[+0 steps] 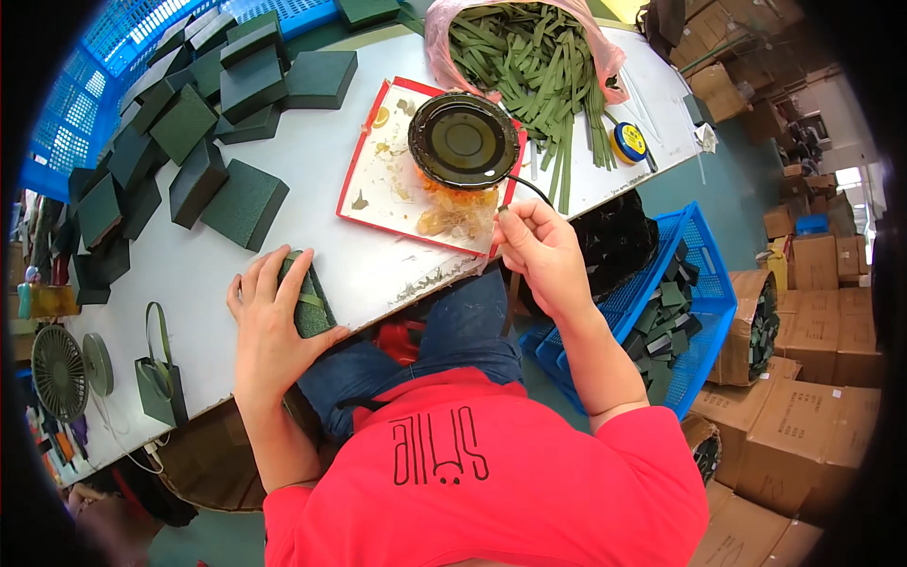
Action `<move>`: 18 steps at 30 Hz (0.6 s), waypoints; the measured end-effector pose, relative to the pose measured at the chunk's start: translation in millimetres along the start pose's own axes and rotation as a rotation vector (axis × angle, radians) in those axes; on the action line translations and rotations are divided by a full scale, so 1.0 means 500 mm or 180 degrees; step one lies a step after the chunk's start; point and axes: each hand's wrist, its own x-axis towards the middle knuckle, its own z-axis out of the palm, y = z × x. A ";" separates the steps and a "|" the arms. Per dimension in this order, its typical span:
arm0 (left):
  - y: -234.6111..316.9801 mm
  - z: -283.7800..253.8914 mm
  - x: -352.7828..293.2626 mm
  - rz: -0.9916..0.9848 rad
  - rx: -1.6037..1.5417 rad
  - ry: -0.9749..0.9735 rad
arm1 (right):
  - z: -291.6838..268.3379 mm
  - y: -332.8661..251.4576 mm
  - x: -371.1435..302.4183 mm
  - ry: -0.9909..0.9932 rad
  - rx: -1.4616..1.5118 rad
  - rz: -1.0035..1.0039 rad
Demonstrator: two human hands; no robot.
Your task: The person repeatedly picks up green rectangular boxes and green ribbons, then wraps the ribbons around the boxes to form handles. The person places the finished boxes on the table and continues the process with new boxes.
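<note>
My left hand (269, 317) grips a dark green box (312, 307) at the table's near edge, fingers over its far side and thumb along the near end. A lighter green band (313, 300) crosses the box. My right hand (543, 253) is raised by the table edge, thumb and forefinger pinching the end of a green ribbon strip (504, 209). Just beyond it, a round black pot (463, 140) of dark, glossy liquid stands on a red-rimmed white tray (354, 185). Hardened amber drips (461, 210) hang below the pot's near side.
Many green boxes (248, 203) are heaped at the left by a blue crate (80, 123). A pink bag (444, 47) spills green ribbon strips (524, 66). One box with a ribbon loop (161, 387) stands near a fan (59, 372). Blue baskets (710, 302) and cartons (812, 326) lie right.
</note>
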 end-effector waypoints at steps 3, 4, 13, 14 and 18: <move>-0.001 0.002 -0.001 0.0015 -0.0003 0.0004 | 0.003 0.000 0.023 0.0308 -0.0116 -0.0180; -0.001 0.002 -0.002 0.0019 -0.0007 0.0008 | 0.001 0.000 0.029 0.0328 -0.0127 -0.0199; -0.003 0.002 -0.003 -0.0012 -0.0002 -0.0021 | 0.003 -0.010 0.057 0.0299 -0.0108 -0.0076; -0.003 0.002 -0.003 -0.0011 0.0012 -0.0028 | 0.003 -0.008 0.059 0.0287 -0.0100 -0.0059; -0.004 0.003 -0.003 0.0001 0.0028 -0.0028 | 0.006 -0.007 0.066 0.0388 -0.0202 0.0011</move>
